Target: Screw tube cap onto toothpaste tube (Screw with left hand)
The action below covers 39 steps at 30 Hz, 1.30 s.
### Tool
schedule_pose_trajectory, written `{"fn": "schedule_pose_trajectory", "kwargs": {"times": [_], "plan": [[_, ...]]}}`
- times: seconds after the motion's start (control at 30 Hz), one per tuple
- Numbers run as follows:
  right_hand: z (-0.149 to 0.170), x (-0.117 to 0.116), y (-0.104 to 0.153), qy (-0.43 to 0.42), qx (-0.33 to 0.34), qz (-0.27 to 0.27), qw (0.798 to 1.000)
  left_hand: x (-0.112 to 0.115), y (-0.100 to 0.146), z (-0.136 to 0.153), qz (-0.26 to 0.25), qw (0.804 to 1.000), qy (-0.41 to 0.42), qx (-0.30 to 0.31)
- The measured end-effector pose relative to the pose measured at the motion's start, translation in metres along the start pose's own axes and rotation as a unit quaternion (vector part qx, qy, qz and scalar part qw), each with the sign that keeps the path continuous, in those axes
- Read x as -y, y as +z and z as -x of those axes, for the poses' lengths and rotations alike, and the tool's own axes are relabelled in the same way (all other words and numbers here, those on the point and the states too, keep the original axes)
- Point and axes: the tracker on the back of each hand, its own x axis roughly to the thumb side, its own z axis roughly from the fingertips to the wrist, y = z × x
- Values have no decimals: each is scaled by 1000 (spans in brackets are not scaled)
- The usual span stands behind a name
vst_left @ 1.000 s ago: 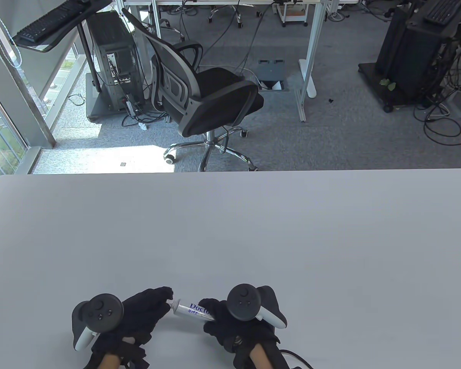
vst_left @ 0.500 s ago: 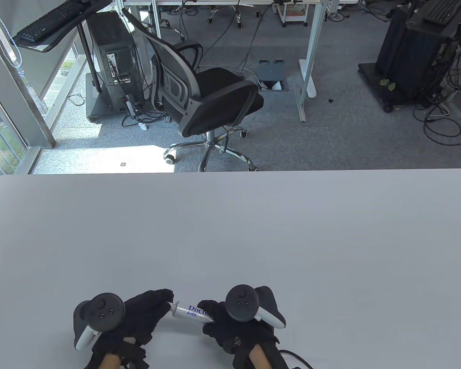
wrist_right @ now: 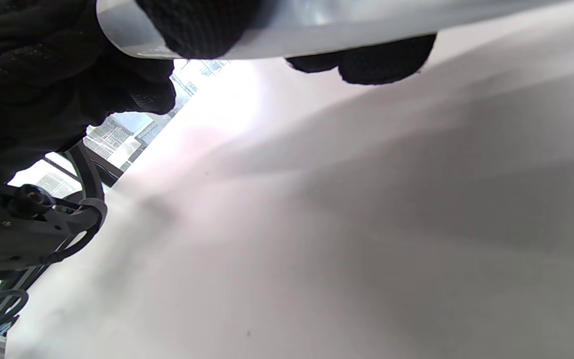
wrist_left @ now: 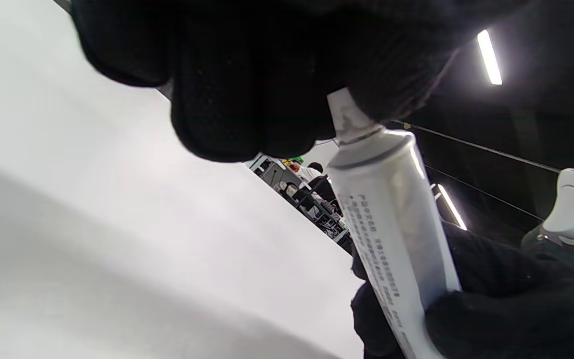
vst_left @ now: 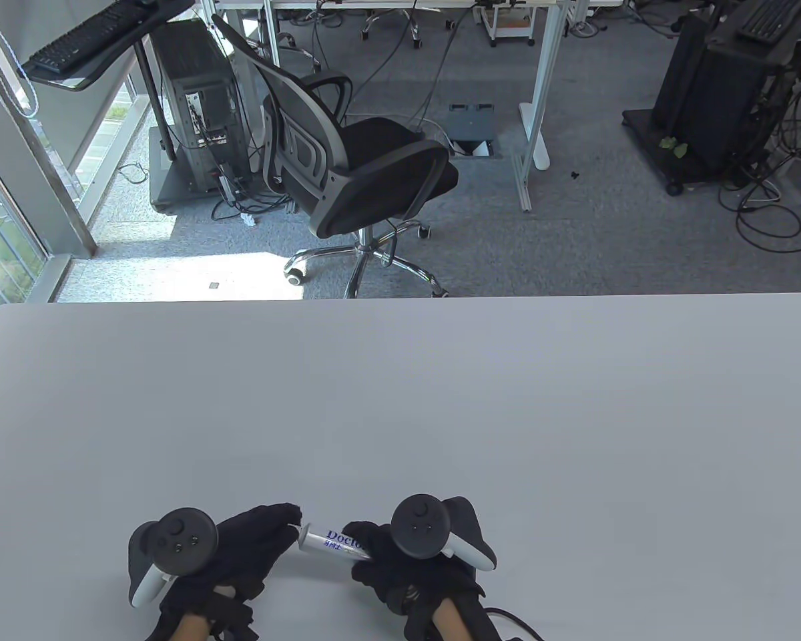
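A white toothpaste tube with blue lettering is held just above the table near its front edge. My right hand grips the tube's body; the tube also shows in the right wrist view. My left hand closes its fingertips over the cap at the tube's neck; the cap shows as a small white piece between the gloved fingers, above the tube's shoulder. Most of the cap is hidden by the glove.
The white table stretches wide beyond the hands. A black office chair stands on the floor past the far edge. A black cable runs from my right wrist.
Both hands and the tube shifted very slightly left between the earliest frame and now. The grips are unchanged.
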Motion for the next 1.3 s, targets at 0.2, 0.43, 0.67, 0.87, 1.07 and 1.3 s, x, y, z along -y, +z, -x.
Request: {"fn": "schedule_pose_trajectory", "kwargs": {"times": [0.2,0.43,0.67,0.87,1.07,1.3], "plan": [[0,0,0,-1,-1,1,1000,0,1,4,-1,1000,12,-10],[-1,0,0,3,-1,-4,1000,1,0,2,3,1000,-4,-9],[-1,-1,0,3,-1,-3,1000,-1,1,-2,-12,1000,-16,9],[0,0,0,2,-3,-1,1000,-4,3,5,-26,1000,14,-7],[-1,-1,0,5,-3,-6,1000,3,0,3,1,1000,-11,-6],[-1,-1,0,-1,1,-4,1000,0,1,-2,-21,1000,-18,15]]}}
